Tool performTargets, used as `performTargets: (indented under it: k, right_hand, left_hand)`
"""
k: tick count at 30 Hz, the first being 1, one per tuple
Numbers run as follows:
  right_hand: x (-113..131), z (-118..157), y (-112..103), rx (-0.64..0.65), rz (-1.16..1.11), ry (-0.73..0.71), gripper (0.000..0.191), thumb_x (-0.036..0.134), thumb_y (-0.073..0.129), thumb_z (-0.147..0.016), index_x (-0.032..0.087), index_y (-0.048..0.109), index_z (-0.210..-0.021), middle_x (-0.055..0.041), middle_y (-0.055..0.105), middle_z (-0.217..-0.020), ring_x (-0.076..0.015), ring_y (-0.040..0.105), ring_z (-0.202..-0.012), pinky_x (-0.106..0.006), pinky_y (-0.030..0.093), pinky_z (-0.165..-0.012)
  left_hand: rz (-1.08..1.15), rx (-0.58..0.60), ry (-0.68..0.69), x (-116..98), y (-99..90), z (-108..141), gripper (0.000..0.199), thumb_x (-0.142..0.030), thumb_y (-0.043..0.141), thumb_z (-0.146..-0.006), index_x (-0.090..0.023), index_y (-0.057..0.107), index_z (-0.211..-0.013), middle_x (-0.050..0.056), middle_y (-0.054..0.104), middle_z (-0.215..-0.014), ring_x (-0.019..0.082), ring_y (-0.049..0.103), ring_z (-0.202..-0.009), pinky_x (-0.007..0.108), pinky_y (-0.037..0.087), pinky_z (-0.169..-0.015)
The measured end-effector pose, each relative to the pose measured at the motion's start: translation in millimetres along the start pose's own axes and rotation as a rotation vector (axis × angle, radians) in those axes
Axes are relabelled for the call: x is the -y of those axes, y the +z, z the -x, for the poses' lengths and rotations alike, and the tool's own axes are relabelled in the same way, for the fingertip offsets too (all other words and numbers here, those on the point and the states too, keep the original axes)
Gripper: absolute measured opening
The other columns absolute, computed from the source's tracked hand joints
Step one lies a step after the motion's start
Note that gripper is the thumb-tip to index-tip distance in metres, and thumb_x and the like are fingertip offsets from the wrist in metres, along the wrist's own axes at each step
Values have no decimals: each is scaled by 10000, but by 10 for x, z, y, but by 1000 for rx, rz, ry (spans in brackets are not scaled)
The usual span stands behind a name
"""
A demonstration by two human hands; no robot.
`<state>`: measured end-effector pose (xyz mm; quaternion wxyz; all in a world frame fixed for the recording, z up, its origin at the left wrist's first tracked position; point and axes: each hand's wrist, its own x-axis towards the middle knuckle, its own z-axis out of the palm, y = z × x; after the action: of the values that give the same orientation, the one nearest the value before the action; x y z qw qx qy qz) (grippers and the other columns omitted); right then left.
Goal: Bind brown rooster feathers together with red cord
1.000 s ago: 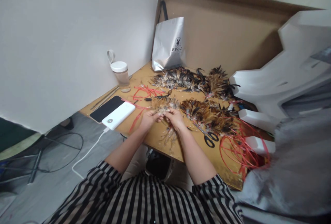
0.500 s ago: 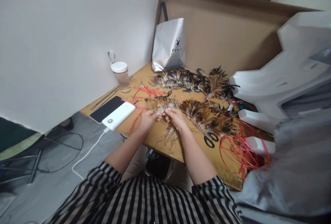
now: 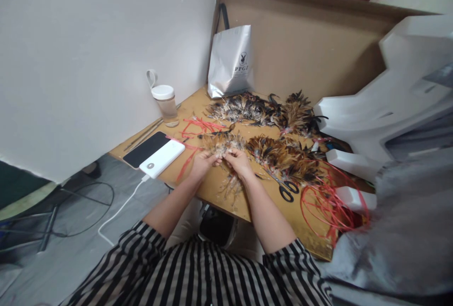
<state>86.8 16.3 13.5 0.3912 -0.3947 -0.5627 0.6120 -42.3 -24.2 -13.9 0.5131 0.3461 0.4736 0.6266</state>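
Observation:
Between my hands, over the wooden table (image 3: 198,183), is a bunch of tan feathers (image 3: 222,143). The fingers of my left hand (image 3: 204,162) are closed on the near left side of the bunch. My right hand (image 3: 239,161) pinches its lower right edge, the fingertips almost touching those of the left. Exactly what lies between the fingertips is too small to make out. Thin loose feathers (image 3: 231,186) lie below the hands. Just right of my right hand rests a pile of brown and black feathers (image 3: 288,155), with black-handled scissors (image 3: 288,190) in front of it.
Another dark feather pile (image 3: 251,108) lies farther back by a silver bag (image 3: 230,63). Red plastic strips (image 3: 332,202) tangle at the right; more red strips (image 3: 198,127) lie left. A lidded cup (image 3: 166,105), a phone (image 3: 141,150) and a cabled white power bank (image 3: 163,158) stand or lie left.
My right hand has shifted very slightly left, closer to my left fingertips. Both hands stay on the tan feathers, and the other things on the table have not moved.

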Motion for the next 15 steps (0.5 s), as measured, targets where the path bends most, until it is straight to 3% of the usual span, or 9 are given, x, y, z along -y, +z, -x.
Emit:
performTargets:
  k: [7, 12, 15]
  right_hand:
    - [-4, 9, 16, -2, 8, 0, 244, 365, 675, -574, 168, 536, -611, 68, 446, -427, -53, 323, -383, -192, 221, -400]
    - [56, 22, -91, 141, 49, 34, 276, 394, 680, -601, 147, 607, -701, 37, 509, -500, -59, 402, -433, -180, 276, -421]
    - [63, -3, -156, 153, -24, 78, 316, 443, 648, -639, 135, 620, -703, -1, 565, -583, -58, 430, -447, -182, 307, -421]
  left_hand:
    - [10, 19, -3, 8, -4, -9, 297, -344, 733, -546, -126, 665, -736, 49, 669, -667, 111, 571, -535, 239, 461, -543]
    - [30, -3, -10, 10, -14, -12, 278, -333, 735, -546, -141, 672, -737, 35, 668, -654, 112, 568, -539, 237, 452, -545]
    - [40, -6, -15, 13, -19, -10, 295, -339, 737, -542, -131, 674, -742, 42, 671, -664, 123, 578, -553, 248, 453, -554]
